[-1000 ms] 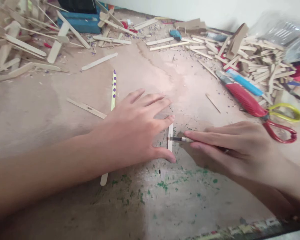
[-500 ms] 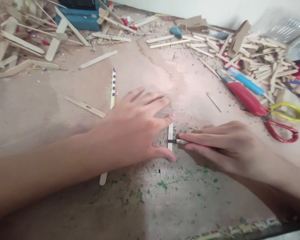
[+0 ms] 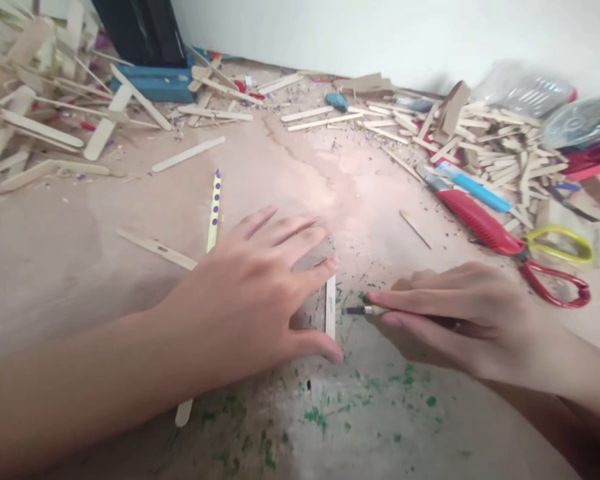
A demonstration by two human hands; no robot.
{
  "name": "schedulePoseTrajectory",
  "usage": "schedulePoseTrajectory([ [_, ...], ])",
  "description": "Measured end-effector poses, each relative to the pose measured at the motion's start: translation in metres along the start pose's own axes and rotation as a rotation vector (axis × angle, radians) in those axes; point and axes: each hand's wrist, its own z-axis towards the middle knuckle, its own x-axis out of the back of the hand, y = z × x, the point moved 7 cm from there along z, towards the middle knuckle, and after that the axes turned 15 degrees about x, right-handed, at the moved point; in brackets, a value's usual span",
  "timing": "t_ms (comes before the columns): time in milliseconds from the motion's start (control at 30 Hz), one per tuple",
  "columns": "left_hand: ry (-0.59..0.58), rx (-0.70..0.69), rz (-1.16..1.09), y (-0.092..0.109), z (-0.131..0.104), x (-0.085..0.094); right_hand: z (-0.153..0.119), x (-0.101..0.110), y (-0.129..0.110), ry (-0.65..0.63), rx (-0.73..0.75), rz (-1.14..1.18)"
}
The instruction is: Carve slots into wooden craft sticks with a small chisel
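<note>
My left hand [image 3: 260, 293] lies palm down with its fingers spread. Its index finger and thumb rest on the two ends of a narrow wooden craft stick [image 3: 331, 307], which has a small grey mark at mid-length. In my right hand [image 3: 455, 313] is a small carving chisel [image 3: 357, 310], pinched near its metal collar; most of its handle is hidden. The flat dark blade points left, just right of the stick and apart from it. Partly under my left hand and forearm are a slotted stick [image 3: 155, 247] and a yellow stick with purple dots [image 3: 215, 207].
Red-handled scissors [image 3: 480, 217] and a blue-handled tool [image 3: 475, 187] lie at right beside a stick pile [image 3: 510, 153]. More sticks [image 3: 30, 113] heap at left, near a black object on a blue base [image 3: 155, 83]. A thin splinter [image 3: 415, 229] lies beyond my right hand.
The chisel blade has come off the stick, drawn to the right. The stick now shows a grey mark. The whole view has shifted so things sit lower; my left hand keeps its pose.
</note>
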Motion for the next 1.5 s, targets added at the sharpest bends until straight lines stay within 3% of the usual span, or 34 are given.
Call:
schedulePoseTrajectory([
  [267, -0.005, -0.002, -0.017, -0.004, -0.005, -0.004, -0.013, -0.002, 0.005, -0.048, 0.004, -0.085],
  [500, 0.047, -0.026, -0.032, 0.0, -0.002, 0.002, -0.021, -0.004, 0.009, -0.01, -0.029, -0.113],
  [900, -0.045, -0.046, 0.001, 0.001, -0.002, 0.001, -0.014, -0.001, 0.006, -0.029, 0.006, -0.099],
  [1133, -0.238, -0.075, -0.018, 0.006, -0.009, 0.003, -0.013, 0.001, 0.006, -0.035, -0.004, -0.056],
  [1333, -0.06, 0.016, -0.106, 0.002, 0.0, 0.027, -0.014, 0.001, 0.005, -0.039, 0.013, -0.037],
  [1500, -0.053, -0.005, -0.113, 0.016, -0.004, 0.022, -0.015, 0.002, 0.003, -0.035, -0.013, 0.006],
])
